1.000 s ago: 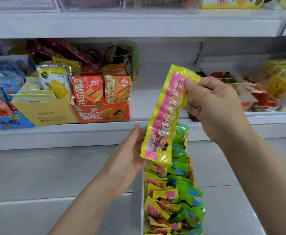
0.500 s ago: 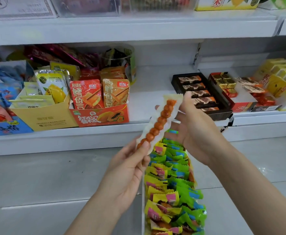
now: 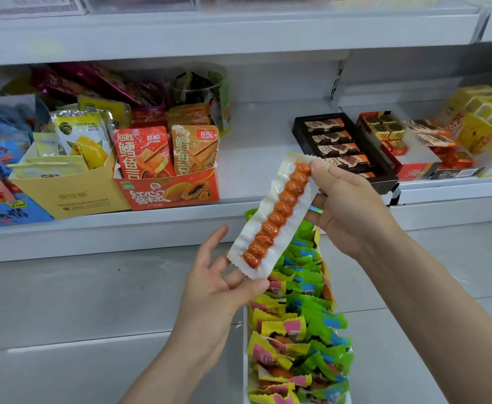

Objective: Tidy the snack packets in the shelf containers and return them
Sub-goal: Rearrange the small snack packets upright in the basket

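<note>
Packet now shows its clear back with orange skewer, printed face turned away since a second ago | right hand pinches top end | left hand pinches bottom end | held over container of yellow and green packets, below shelf.

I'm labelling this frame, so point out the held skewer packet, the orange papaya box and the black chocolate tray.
skewer packet (image 3: 276,218): head view, on the orange skewer.
orange papaya box (image 3: 169,193): head view, front panel.
black chocolate tray (image 3: 300,132): head view, left rim.
</note>
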